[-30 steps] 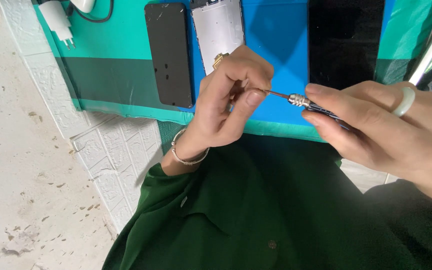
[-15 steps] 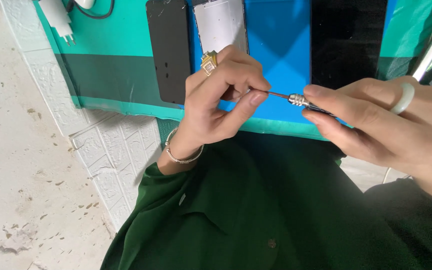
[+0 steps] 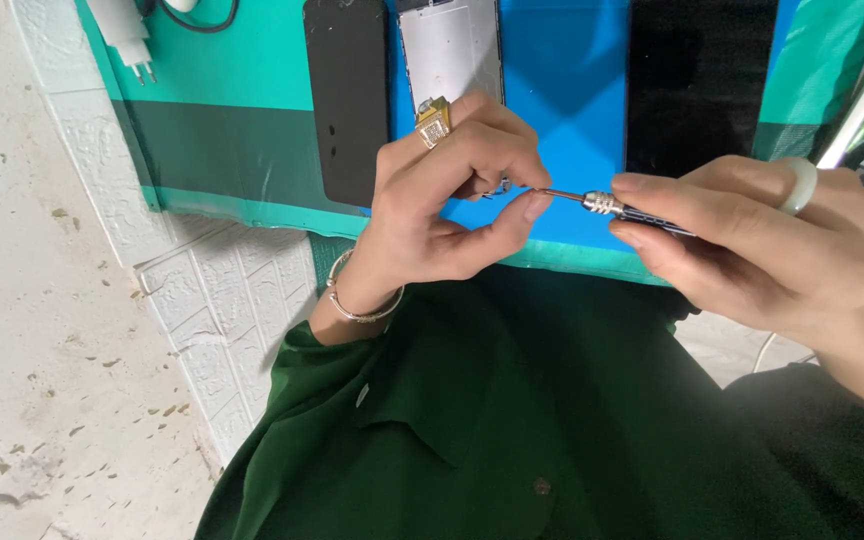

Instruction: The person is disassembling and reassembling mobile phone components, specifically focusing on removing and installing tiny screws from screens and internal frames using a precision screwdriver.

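My right hand (image 3: 762, 240) grips a small precision screwdriver (image 3: 607, 206) with a knurled silver collar, its thin shaft pointing left. My left hand (image 3: 447, 200), wearing a gold ring and a thin bracelet, pinches the screwdriver's tip between thumb and forefinger; something tiny may sit there but I cannot make it out. Both hands hover above my lap in a dark green garment (image 3: 512, 420), just in front of the table's near edge. My right hand wears a pale ring.
A teal and blue mat (image 3: 242, 90) covers the table. On it lie a black phone panel (image 3: 344, 100), a silver phone frame (image 3: 450, 50), a large black screen (image 3: 700, 80) and a white charger plug (image 3: 124, 30). A concrete floor lies at left.
My left hand has rotated and lifted slightly, bringing the gold ring into sight, while its fingers stay on the screwdriver tip. My right hand holds almost still.
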